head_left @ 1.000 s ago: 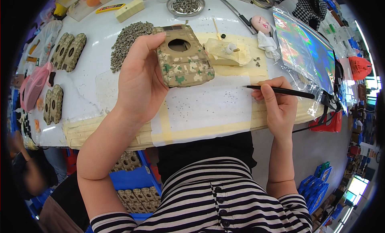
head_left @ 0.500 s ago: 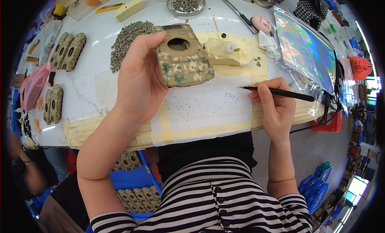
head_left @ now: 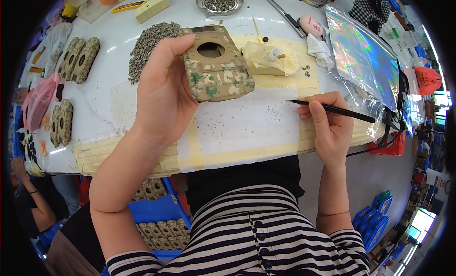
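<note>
My left hand (head_left: 164,88) holds up a camouflage toy tank hull (head_left: 218,78), thumb on one edge and fingers behind it. A round hole opens in the hull's top, near its far end. In my right hand (head_left: 332,128) is a pair of black tweezers (head_left: 349,113), pinched between thumb and fingers. Its tip points left over a white sheet (head_left: 237,145), apart from the hull. Tiny dark bits (head_left: 273,112) lie scattered on the sheet below the tip. Whether the tip grips anything is too small to tell.
More hulls (head_left: 86,62) stand at the left near a pink mesh basket (head_left: 38,102). Behind lie a heap of small metal parts (head_left: 152,45) and a tape-covered block (head_left: 259,62) with a small white cup (head_left: 274,53). A shiny plastic bag (head_left: 365,57) lies right. Another person (head_left: 40,204) sits at far left.
My right hand and the tweezers have shifted slightly to the right. The hull in my left hand is nearly still. At far left, the other person's arm has moved up.
</note>
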`<state>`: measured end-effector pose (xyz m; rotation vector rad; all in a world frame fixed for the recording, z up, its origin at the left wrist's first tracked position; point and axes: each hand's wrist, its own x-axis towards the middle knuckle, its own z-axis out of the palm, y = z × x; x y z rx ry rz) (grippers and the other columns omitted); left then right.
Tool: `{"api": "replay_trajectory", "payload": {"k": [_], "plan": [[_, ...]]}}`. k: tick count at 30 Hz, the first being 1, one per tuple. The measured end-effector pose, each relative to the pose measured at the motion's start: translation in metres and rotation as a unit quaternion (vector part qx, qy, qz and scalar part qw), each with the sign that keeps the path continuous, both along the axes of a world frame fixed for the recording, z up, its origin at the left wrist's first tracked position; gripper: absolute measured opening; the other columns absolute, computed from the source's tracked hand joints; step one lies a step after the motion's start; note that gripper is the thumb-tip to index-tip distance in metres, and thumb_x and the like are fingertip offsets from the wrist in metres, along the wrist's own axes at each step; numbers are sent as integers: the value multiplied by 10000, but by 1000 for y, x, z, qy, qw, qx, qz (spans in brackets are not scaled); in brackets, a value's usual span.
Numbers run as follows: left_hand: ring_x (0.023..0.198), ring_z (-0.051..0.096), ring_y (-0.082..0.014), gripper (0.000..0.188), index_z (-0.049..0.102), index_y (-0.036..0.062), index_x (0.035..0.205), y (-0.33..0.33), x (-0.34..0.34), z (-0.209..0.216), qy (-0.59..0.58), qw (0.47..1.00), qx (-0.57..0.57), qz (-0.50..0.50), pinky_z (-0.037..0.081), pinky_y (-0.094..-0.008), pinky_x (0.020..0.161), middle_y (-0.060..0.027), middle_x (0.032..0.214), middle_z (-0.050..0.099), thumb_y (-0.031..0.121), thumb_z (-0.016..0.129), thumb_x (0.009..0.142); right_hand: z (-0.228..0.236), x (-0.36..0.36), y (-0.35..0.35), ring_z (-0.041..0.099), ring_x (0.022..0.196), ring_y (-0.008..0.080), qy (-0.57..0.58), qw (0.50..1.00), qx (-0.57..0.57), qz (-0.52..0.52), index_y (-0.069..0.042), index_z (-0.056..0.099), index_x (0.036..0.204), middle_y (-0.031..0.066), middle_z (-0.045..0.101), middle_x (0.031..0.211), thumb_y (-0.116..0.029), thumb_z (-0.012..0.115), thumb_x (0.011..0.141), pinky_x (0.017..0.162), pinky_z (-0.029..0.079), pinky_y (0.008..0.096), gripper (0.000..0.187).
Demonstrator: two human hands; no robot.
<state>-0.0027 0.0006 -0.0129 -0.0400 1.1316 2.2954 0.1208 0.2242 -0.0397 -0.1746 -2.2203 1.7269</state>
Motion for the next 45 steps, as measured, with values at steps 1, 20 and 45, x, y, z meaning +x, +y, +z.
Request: {"api": "replay_trajectory", "payload": {"k": [1,20,45], "plan": [[897,642,-276,462,527,-40,1192,0,0,0,-1,1000,2,0,514,-355,830,-275,1073,609,298,333,944,-1,0,0,584,733,93,2,1000,2,2,39,565,890,56,605,790,-62,573,916,679,477,215,105],[918,637,-278,464,525,-48,1189,-1,0,-1,9,1000,-4,-5,511,-356,846,-276,1083,604,297,329,948,0,0,-1,588,738,92,-4,1000,3,-1,38,567,895,52,598,798,-64,571,918,681,481,218,105],[907,643,-276,468,528,-25,1203,-1,0,-1,7,1000,-9,-7,513,-355,829,-271,1086,606,311,335,940,0,-1,0,585,729,92,-5,1000,8,0,36,559,898,57,604,794,-58,561,921,675,478,217,96]]}}
